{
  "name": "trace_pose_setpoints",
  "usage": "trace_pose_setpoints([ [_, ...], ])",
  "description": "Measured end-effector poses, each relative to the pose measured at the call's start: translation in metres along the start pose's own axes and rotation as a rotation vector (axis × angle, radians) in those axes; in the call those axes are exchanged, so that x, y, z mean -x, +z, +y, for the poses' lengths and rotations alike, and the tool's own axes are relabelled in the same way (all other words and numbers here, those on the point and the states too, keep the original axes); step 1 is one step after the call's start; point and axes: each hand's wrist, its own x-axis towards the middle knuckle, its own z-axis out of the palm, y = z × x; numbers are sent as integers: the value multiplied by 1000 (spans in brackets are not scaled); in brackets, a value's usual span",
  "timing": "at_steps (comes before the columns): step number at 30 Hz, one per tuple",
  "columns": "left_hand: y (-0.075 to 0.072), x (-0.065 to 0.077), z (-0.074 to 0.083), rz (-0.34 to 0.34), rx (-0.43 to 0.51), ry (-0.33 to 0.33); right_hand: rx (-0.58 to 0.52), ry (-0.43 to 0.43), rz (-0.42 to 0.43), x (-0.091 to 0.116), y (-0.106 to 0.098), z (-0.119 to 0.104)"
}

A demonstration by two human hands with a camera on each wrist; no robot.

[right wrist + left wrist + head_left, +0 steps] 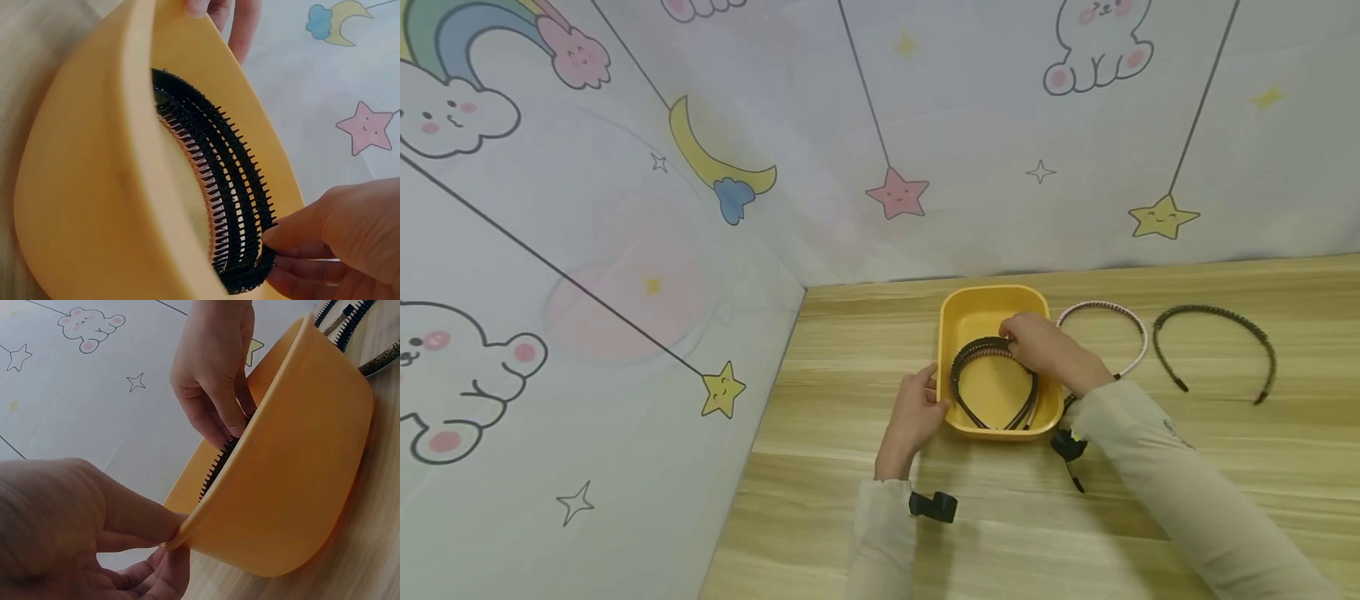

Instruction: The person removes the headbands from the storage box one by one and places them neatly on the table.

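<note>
Head view, clock faces read with 12 o'clock toward the wall: yellow box (pixel 306 456) sits on the wood-grain tabletop (pixel 820 467), near the wall cloth (pixel 985 221). Your left hand (pixel 914 410) is at the box's 8 o'clock, fingers pinching the rim, thumb on one side, fingertips on the other. Your right hand (pixel 1047 348) reaches over from 3 o'clock, fingers inside the box toward 1 o'clock, grasping a black headband (pixel 252 185) with comb teeth; whether one band or several is between them, you cannot tell. That band lies in the box, outermost in a nest of headbands, its curve toward 12 o'clock, ends toward 6. Innermost in the nest, seen at your right wrist, is a pink-edged headband (pixel 203 172). Outside, just beside the box at 3 o'clock: a pale pink headband (pixel 1145 342), partly behind your right hand. Farther out, same bearing, well apart from the box: a dark brown headband (pixel 1216 312), ends toward 6. At the box's 5 o'clock, a dark band tip (pixel 1078 483) shows below your right wrist camera (pixel 1067 444); the rest is hidden.
</note>
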Motion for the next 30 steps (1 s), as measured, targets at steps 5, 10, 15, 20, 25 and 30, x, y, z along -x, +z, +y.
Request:
trace_pose_setpoints([
  [5,0,1,-1,0,0,-6,-14,-22,32,0,2,0],
  [10,1,1,0,-4,3,-19,-25,-5,42,-1,0,-2],
  [15,1,-1,0,-1,14,-6,-46,8,49,0,-6,-4],
  [20,2,-1,0,2,21,11,-70,11,63,3,-14,-3],
  [25,2,-2,0,3,13,8,-110,28,80,9,-25,-3],
  [30,2,-2,0,0,14,-7,-137,65,87,16,-36,-4],
])
